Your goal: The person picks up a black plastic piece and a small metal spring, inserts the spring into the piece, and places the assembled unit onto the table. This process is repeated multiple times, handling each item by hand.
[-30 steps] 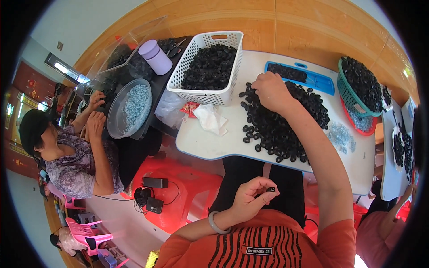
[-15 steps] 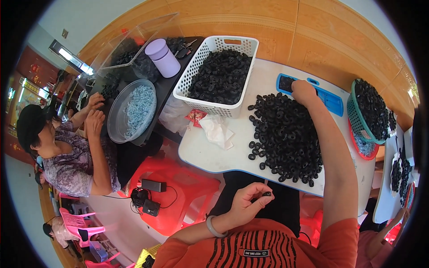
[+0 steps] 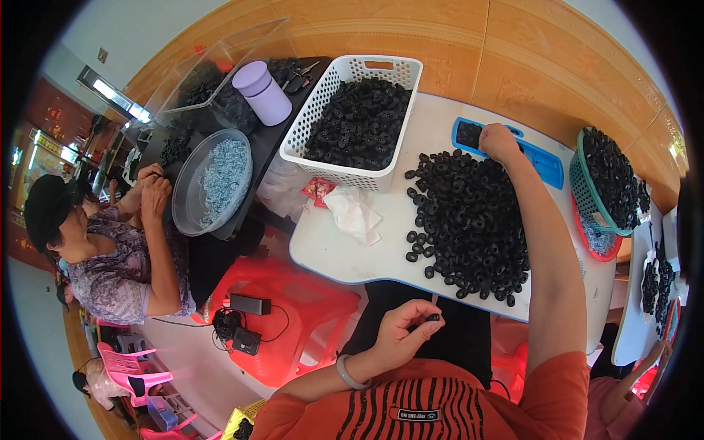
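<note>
My left hand (image 3: 405,334), with a pale bangle at its wrist, is closed in a pinch in front of my shirt. A small black oval piece (image 3: 433,317) sticks out between its thumb and forefinger. My right hand (image 3: 500,143) reaches across the table to the blue compartment tray (image 3: 546,167). Its fingers are curled at the tray's left compartment, which contains small black parts (image 3: 468,135); the fingertips and anything in them are hidden. Below that forearm spreads a large pile of black oval pieces (image 3: 473,227), each with a hole.
A white basket (image 3: 378,176) of black parts stands left of the pile, near a crumpled tissue (image 3: 353,214). At right, a green basket (image 3: 587,192) sits over a red one (image 3: 603,248). A co-worker (image 3: 121,257) sits at left beside a clear bowl (image 3: 192,213) of bluish pieces.
My right hand has shifted slightly back at the tray. My left hand keeps its pinch on the black piece. The co-worker's hands have come closer together.
</note>
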Tool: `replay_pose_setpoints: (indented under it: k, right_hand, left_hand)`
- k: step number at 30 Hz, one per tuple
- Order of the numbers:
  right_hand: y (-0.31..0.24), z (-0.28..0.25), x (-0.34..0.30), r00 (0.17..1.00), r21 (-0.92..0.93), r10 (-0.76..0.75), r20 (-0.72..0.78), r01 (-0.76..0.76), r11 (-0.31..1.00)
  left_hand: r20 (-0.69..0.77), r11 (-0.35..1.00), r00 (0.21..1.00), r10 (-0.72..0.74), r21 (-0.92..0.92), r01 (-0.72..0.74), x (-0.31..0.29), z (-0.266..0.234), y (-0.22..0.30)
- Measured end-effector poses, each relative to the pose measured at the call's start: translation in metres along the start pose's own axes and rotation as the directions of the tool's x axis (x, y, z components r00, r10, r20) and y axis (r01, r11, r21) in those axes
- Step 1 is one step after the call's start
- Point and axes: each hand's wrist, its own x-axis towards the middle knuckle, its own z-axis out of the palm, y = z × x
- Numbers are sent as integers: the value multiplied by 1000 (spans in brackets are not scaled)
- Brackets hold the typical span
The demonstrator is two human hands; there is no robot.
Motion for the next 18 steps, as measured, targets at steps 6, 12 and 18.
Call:
replay_pose_setpoints:
  k: [6,12,18]
  right_hand:
    - [-4,-14,10,1000,64,20,-16,-19,998]
    - [-4,-50,20,997,111,57,-45,-52,992]
    - [-18,-103,16,992,142,94,-78,-83,986]
  left_hand:
    - [28,999,999,-23,35,22,1,-2,5]
    - [18,999,999,-49,-4,49,9,16,17]
    - [-32,1000,999,-21,-6,20,18,46,47]
